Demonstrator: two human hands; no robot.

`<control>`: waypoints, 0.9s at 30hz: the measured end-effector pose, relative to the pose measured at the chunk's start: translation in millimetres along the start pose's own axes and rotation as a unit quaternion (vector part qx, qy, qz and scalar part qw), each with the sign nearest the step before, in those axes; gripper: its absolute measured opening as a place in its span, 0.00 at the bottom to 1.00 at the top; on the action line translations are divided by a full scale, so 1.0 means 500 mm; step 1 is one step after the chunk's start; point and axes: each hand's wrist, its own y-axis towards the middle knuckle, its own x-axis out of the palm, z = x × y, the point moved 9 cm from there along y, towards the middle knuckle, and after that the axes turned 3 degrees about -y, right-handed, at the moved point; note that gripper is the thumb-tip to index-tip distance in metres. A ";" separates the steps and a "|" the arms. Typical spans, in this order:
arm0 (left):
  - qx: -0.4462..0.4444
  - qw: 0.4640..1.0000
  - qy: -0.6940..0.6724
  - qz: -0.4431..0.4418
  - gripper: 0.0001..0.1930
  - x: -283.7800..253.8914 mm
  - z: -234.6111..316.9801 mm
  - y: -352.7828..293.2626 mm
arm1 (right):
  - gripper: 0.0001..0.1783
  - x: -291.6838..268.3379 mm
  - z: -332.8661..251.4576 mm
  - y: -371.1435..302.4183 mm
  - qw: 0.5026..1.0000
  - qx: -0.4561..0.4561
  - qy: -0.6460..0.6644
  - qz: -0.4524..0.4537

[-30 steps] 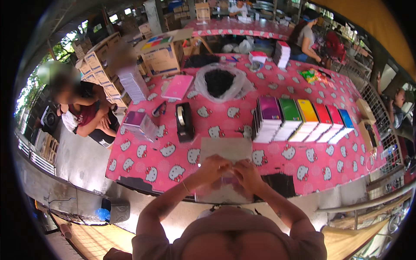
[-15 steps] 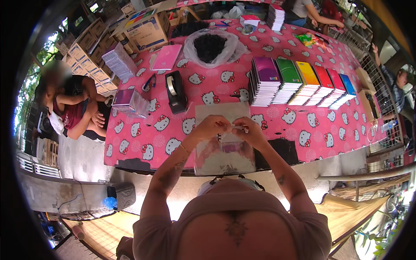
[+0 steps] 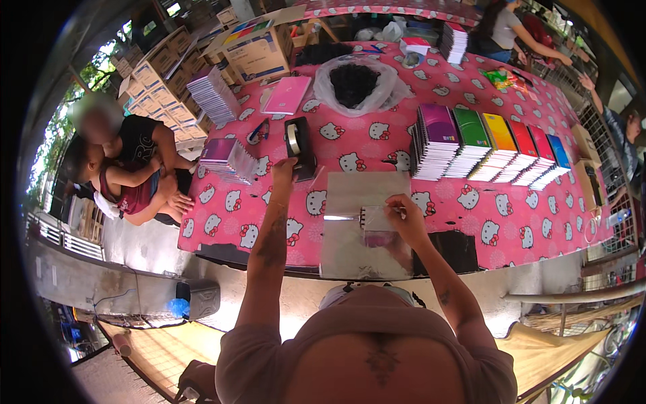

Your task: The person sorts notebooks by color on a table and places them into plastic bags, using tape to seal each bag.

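Observation:
My left hand is at the near end of a black tape dispenser. Its fingers are closed there, and whatever is between them is too small to make out. A small spiral notebook, apparently in clear plastic, lies on a shiny greyish sheet in front of me. Just over the notebook's right side hovers my right hand, fingers curled together; I cannot see what, if anything, they pinch.
Stacks of spiral notebooks in several colours stand right. Further stacks and a pink notebook are left, near cardboard boxes. A plastic bag holds black material. Two people sit left of the table; others are beyond.
My left hand has left the right one and reached forward-left to the tape dispenser. The right hand has drawn slightly away from the notebook's middle. The whole view has shifted a little.

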 end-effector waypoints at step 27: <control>-0.074 0.656 0.252 -0.707 0.17 0.444 -0.128 -0.316 | 0.23 0.021 0.034 -0.010 0.991 0.036 0.127 0.005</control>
